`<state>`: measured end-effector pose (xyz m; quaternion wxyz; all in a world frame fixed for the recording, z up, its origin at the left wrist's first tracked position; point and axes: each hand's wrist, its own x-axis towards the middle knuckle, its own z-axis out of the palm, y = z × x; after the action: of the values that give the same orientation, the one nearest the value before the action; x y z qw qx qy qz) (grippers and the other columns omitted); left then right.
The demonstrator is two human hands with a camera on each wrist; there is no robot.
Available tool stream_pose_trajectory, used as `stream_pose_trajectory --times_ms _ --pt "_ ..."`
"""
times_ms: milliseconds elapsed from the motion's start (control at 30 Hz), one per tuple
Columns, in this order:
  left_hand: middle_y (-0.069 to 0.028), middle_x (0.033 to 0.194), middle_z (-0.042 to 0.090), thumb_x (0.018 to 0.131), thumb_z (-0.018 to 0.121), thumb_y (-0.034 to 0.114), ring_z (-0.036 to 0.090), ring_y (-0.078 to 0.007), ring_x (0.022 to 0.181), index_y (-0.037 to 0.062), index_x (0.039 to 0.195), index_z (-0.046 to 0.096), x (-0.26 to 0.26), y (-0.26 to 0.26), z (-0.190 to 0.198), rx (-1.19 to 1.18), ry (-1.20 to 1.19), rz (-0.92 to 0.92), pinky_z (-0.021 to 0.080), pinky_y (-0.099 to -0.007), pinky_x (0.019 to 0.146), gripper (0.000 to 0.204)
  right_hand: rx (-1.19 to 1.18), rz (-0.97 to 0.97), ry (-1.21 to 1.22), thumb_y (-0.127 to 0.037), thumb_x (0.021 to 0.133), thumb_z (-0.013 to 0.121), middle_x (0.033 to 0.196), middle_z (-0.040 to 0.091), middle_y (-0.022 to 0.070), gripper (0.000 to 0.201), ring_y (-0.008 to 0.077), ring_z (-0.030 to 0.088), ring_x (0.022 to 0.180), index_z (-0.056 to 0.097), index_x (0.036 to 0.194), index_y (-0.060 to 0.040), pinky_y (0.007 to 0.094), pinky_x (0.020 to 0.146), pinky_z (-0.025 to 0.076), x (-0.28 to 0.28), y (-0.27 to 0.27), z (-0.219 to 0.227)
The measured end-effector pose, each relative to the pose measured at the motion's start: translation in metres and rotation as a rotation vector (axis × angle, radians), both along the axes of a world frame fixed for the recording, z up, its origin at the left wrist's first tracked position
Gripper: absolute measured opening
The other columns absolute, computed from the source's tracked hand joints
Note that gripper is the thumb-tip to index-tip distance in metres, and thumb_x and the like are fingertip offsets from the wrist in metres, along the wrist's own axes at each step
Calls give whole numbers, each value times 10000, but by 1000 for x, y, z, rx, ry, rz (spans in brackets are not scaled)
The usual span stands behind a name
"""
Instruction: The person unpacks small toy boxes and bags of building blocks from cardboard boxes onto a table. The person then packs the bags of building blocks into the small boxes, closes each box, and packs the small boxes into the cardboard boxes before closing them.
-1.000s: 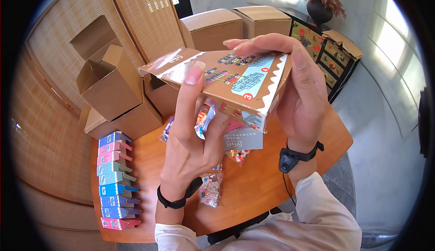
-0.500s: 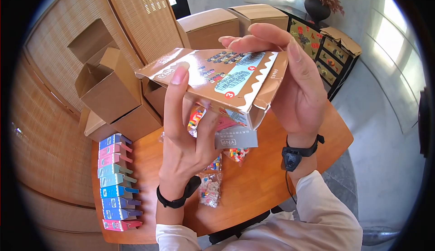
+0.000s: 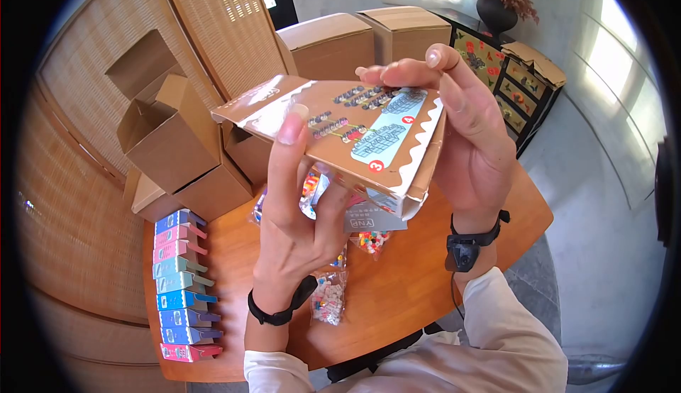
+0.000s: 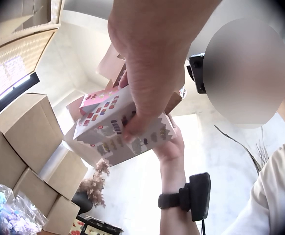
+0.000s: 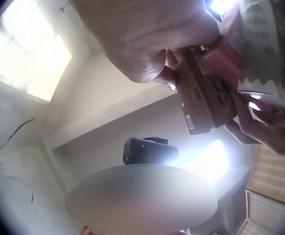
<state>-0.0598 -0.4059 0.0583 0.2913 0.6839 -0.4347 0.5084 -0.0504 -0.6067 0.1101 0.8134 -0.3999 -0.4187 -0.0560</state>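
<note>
A brown cardboard box (image 3: pixel 333 127) with printed pictures is held up over the table, tilted. My left hand (image 3: pixel 294 212) grips its near left part, thumb on the printed face and other fingers underneath. At the right end my right hand (image 3: pixel 475 155) curves round the box, its fingertips near the far edge. Crumpled cardboard shows at the near right corner. Below hangs a grey card (image 3: pixel 374 220). In the left wrist view, a pink piece (image 4: pixel 96 100) shows beside a white printed surface (image 4: pixel 118 129); in the right wrist view, another pink piece (image 5: pixel 223 61) is blurred.
Several small coloured boxes (image 3: pixel 183 279) stand in a row at the left of the wooden table (image 3: pixel 397 290). Bead bags (image 3: pixel 328 299) lie under and in front of the hands. An open carton (image 3: pixel 174 137) stands behind left, with more cartons (image 3: pixel 330 42) at the back.
The box has shifted slightly left and its tilt has varied. My right fingers have changed their bend and spread at its end. My left hand keeps its hold.
</note>
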Motion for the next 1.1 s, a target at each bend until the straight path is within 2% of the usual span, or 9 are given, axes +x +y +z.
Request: stream_pose_trajectory --times_ms 133,267,367,600,800,867,933,1000,1100 --pt "-310 1606 223 874 677 -108 610 -483 1242 -20 1345 525 -1 -1 1 44 -24 61 581 -487 998 503 -4 -79 -39 -214 1067 559 1213 692 222 260 377 611 1274 481 1254 -51 530 1165 426 1 4 -2" --pt "-322 1600 221 841 700 -118 608 -486 1242 4 1346 506 -1 -2 1 79 -45 107 588 -487 993 554 -12 -347 -133 -171 1066 578 1162 698 219 189 326 678 1147 535 1173 -22 491 1120 473 -6 10 -5" --pt "-259 1603 170 508 938 51 288 -528 1492 112 1368 478 -3 -2 1 42 119 62 456 -590 1140 977 -34 -439 -225 -153 1032 642 1148 694 214 175 302 680 1126 577 1100 -6 457 1090 493 -4 10 -7" --pt "-259 1605 187 533 939 43 318 -503 1489 120 1357 485 -7 6 3 169 80 225 452 -556 1155 944 -190 -438 -234 -176 891 822 1159 649 169 321 239 621 1147 602 1059 -13 397 1066 476 -13 12 -3" --pt "-268 1592 237 572 957 97 330 -482 1488 111 1346 513 -8 -6 2 73 107 128 420 -553 1165 892 -135 -359 -126 -258 968 735 1211 641 197 366 256 613 1181 592 1162 17 411 1124 425 -13 9 -5" --pt "-302 1604 217 678 935 112 520 -468 1330 23 1157 578 -14 -10 12 -68 224 7 604 -477 936 605 -51 -239 -125 -276 987 701 1266 624 212 439 266 604 1211 554 1255 39 405 1131 418 -6 7 0" --pt "-292 1601 224 587 982 144 422 -451 1421 53 1238 574 -19 3 12 -48 308 33 554 -473 1025 774 31 -107 -125 -293 1006 667 1321 607 228 515 275 595 1241 516 1348 61 399 1139 412 -4 5 5" --pt "-281 1611 211 551 996 149 347 -431 1474 79 1341 537 -16 12 11 -114 535 -171 482 -481 1108 916 -190 -341 -145 -302 1001 658 1419 555 244 671 280 555 1320 398 1482 86 396 1152 406 -6 0 8" --pt "-219 1558 297 541 1009 201 381 -343 1475 55 1386 516 -12 26 14 -120 600 -247 415 -434 1147 989 -349 -247 -116 -285 982 676 1462 526 225 690 265 519 1368 402 1491 92 400 1172 384 8 -17 5"
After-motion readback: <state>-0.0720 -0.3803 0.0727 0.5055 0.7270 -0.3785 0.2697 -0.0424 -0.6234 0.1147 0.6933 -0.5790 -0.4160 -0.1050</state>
